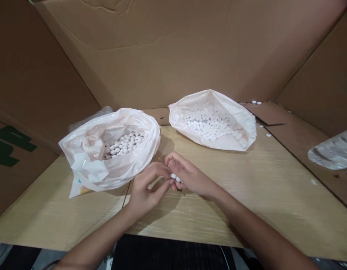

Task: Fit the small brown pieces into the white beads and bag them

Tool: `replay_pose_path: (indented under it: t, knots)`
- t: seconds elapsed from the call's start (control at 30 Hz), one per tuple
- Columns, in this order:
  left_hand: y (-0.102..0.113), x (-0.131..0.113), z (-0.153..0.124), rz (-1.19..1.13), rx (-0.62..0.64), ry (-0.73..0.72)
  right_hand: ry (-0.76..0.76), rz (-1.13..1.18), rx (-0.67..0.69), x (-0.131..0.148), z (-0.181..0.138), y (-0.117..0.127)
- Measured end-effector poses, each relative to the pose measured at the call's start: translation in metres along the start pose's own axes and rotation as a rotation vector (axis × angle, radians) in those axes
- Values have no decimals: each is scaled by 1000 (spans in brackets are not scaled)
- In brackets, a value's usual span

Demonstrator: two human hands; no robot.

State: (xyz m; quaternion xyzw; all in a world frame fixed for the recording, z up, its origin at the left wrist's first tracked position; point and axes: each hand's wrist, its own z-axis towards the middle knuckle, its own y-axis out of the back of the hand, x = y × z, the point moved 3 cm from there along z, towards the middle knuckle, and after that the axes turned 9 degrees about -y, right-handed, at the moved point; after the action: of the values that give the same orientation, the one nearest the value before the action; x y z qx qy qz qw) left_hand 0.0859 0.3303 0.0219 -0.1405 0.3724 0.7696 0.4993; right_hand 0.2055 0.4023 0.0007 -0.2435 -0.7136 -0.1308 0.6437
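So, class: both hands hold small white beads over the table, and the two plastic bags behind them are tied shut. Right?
No: the head view shows the left bag and right bag lying open. Otherwise yes, the left hand and right hand hold small white beads over the table.

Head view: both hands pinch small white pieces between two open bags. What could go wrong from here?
The white pieces sit at the fingertips of the left hand and right hand over the table; a loose grip could send them rolling, like the stray pieces beside the right bag. The left bag also gapes open with similar-looking contents, so a piece might land in the wrong one.
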Motion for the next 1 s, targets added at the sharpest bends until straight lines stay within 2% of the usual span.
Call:
replay_pose_path:
  t: [0.23,0.33,0.43,0.47,0.5,0.53,0.57,0.63,0.7,0.8,0.87,0.9,0.93,1.0]
  knots:
    - [0,-5,1,99,15,-140,-25,23,-107,-3,7,5]
    - [9,-12,1,212,-22,-218,-28,84,-165,-4,12,9]
    - [31,-19,2,548,-164,-313,-41,145,-193,-6,15,12]
    - [42,-20,3,666,-295,-322,-44,154,-201,-6,16,13]
    - [54,-19,4,741,-430,-281,-45,159,-205,-6,16,13]
    - [64,-17,7,790,-510,-221,-45,160,-207,-6,17,13]
    - [71,-14,10,837,-512,-185,-43,160,-207,-6,17,13]
    - [80,-10,17,896,-469,-152,-42,161,-206,-7,17,12]
    - [83,-10,19,904,-480,-151,-38,171,-204,-7,17,12]
    - [72,-17,18,883,-435,-212,-36,198,-209,-6,17,14]
    - [57,-22,15,806,-307,-314,-40,228,-219,-5,16,15]
    - [47,-23,13,742,-200,-335,-43,239,-227,-5,16,16]
    - [35,-22,11,668,-45,-332,-47,249,-237,-4,16,17]
    - [15,-17,6,552,159,-272,-50,261,-257,-3,15,19]
